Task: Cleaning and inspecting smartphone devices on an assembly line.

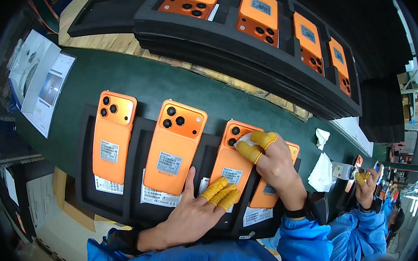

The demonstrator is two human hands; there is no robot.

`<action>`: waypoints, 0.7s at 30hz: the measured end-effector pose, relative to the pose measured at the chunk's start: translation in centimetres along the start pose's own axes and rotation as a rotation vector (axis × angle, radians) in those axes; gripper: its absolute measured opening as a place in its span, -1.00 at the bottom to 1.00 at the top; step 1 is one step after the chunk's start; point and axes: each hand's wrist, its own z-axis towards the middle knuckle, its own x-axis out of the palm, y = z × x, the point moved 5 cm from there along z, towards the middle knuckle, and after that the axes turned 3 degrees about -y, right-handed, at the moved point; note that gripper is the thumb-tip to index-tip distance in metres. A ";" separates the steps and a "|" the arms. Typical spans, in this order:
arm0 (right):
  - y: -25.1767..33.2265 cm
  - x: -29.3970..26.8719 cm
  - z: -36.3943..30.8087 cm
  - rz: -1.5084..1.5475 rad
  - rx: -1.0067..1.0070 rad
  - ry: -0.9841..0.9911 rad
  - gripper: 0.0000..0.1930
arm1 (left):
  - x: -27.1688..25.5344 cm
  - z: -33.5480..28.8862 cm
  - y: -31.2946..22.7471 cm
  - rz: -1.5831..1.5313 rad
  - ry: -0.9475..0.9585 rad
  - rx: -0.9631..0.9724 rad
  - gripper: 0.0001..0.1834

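Observation:
Several orange phones lie backs up over a black foam tray (137, 174) in front of me. On the third phone (231, 159), my right hand (278, 160) presses a folded white cloth (248, 141) beside the camera lenses, its yellow finger cots pinching it. My left hand (195, 210) rests on the lower end of that phone near its grey label, thumb stretched out and yellow-covered fingers laid on the surface. To the left are a second phone (174, 147) and a leftmost phone (112, 137). My right hand partly covers a fourth phone (265, 194).
Stacked black foam trays (201, 46) holding orange phones stand across the green table (125, 75). White labels (109, 185) show under the phones' lower ends. Crumpled white cloths (321, 171) and a small white container (342, 171) lie right. A co-worker's hand (365, 187) is beyond them.

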 end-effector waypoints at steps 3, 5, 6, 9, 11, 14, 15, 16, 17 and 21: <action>0.2 0.0 -0.6 -0.012 0.028 0.006 -0.65 | -0.1 -0.1 0.1 0.004 0.029 -0.008 -0.54; 0.3 -0.1 -0.9 -0.017 0.046 0.023 -0.64 | 0.0 -0.1 0.1 0.008 0.066 -0.009 -0.54; 0.3 -0.2 -1.2 -0.015 0.041 0.022 -0.64 | -0.1 -0.1 0.1 0.008 0.031 -0.005 -0.55; 0.8 -0.4 -2.2 -0.025 0.074 0.054 -0.63 | -0.3 -0.1 0.1 -0.003 -0.031 0.003 -0.55; 0.7 -0.7 -2.3 0.004 0.158 0.044 -0.62 | -0.3 0.0 0.1 -0.014 -0.059 0.012 -0.55; 0.6 -0.2 -0.2 0.048 0.309 -0.108 -0.62 | 0.0 -0.1 0.0 -0.005 -0.016 0.010 -0.54; 0.4 0.0 0.6 0.020 0.322 -0.168 -0.63 | -0.1 0.0 0.1 0.060 -0.021 0.020 -0.61; 0.6 0.2 0.9 0.015 0.331 -0.173 -0.63 | -0.2 0.0 0.1 0.125 -0.026 0.031 -0.67; 0.5 0.2 1.0 0.000 0.401 -0.208 -0.64 | -0.3 -0.1 -0.1 0.125 -0.022 0.040 -0.67; 0.2 0.1 -0.1 -0.087 0.581 -0.274 -0.73 | -0.2 0.0 -0.1 0.125 0.046 0.004 -0.68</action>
